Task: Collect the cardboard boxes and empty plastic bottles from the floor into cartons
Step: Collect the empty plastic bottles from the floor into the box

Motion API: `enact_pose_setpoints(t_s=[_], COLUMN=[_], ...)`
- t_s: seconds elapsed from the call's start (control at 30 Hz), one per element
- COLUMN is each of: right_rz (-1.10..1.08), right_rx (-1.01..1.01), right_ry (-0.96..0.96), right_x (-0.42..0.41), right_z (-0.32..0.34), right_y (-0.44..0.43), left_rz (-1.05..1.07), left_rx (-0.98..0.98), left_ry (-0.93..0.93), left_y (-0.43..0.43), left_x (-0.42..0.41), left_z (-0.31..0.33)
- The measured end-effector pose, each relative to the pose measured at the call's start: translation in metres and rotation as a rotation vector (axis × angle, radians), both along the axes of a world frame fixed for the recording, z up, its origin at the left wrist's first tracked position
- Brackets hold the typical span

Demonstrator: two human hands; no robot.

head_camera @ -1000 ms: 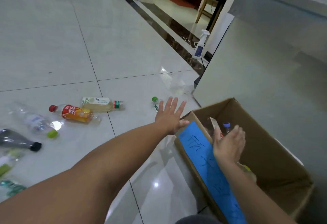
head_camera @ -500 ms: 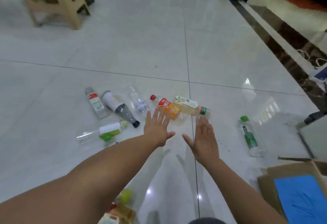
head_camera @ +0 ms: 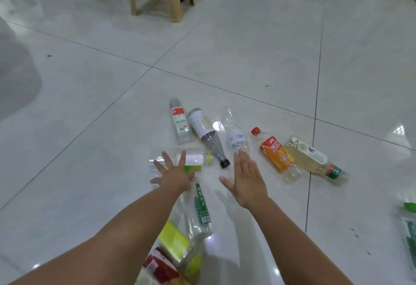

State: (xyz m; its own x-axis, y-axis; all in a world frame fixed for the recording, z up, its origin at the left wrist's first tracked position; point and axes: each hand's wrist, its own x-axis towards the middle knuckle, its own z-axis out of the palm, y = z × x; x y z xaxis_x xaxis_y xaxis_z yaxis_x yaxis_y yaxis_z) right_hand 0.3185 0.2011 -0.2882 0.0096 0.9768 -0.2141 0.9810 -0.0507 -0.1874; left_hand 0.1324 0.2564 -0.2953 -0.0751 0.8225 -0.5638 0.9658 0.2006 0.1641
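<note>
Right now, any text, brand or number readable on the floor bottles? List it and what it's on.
Nothing reads cleanly enough to quote.
orange-label bottle: white characters on a red patch, blurred.
green-label bottle: vertical white characters and a barcode, blurred.
clear bottle: blue print, too small.
red-and-white-label bottle: logo and fine print, too small.
pale-label bottle: leaf picture, no legible words.

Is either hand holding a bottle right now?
No, the left hand and right hand both have their fingers spread straight above the bottles, curled round none.
</note>
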Motion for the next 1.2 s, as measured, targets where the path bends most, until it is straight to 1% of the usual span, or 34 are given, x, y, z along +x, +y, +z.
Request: enact_pose_setpoints(t_s=[0.07, 0.17, 0.27, 0.33, 0.4, 0.5, 0.63, 0.7, 0.97, 1.07, 1.13, 1.2], right_rz=[-0.056, -0.103, -0.101, -0.089, -0.093, -0.177, -0.283, -0.294, -0.147, -0.115, -0.128, -0.163], right_rx=[-0.046, -0.115, -0.212, -0.242, -0.236, -0.199, -0.199, -0.189, -0.207, -0.250, -0.302, -0.350], right_ry=[0.047, 0.076, 0.074, 0.083, 0.131, 0.221, 0.273, 0.278, 0.138, 0.095, 0.096, 0.166], right_x=[0.004, 0.009, 0.005, -0.002, -0.013, -0.025, -0.025, -0.023, -0.016, -0.006, 0.004, 0.018], right_z=[-0.004, -0.010, -0.021, -0.028, -0.031, -0.036, -0.049, -0.054, -0.050, -0.043, -0.039, -0.036], right_y=[0.005, 0.007, 0.010, 0.016, 0.025, 0.041, 0.053, 0.053, 0.045, 0.037, 0.032, 0.024], left_rz=[0.008, -0.130, -0.263, -0.327, -0.394, -0.472, -0.550, -0.567, -0.549, -0.551, -0.533, -0.501], left_rx=[0.062, 0.137, 0.123, 0.115, 0.099, 0.074, 0.033, 0.028, 0.013, 0.036, 0.060, 0.121], left_ry=[-0.021, 0.005, -0.008, 0.016, 0.059, 0.119, 0.173, 0.170, 0.044, 0.001, -0.061, -0.180], left_y=[0.002, 0.009, 0.019, 0.024, 0.028, 0.033, 0.038, 0.042, 0.051, 0.050, 0.045, 0.033], left_x=[0.007, 0.012, 0.010, 0.006, 0.000, -0.010, -0.011, -0.009, -0.010, -0.008, -0.003, 0.007], left_z=[-0.011, -0.019, -0.022, -0.025, -0.028, -0.030, -0.024, -0.022, -0.028, -0.032, -0.030, -0.025])
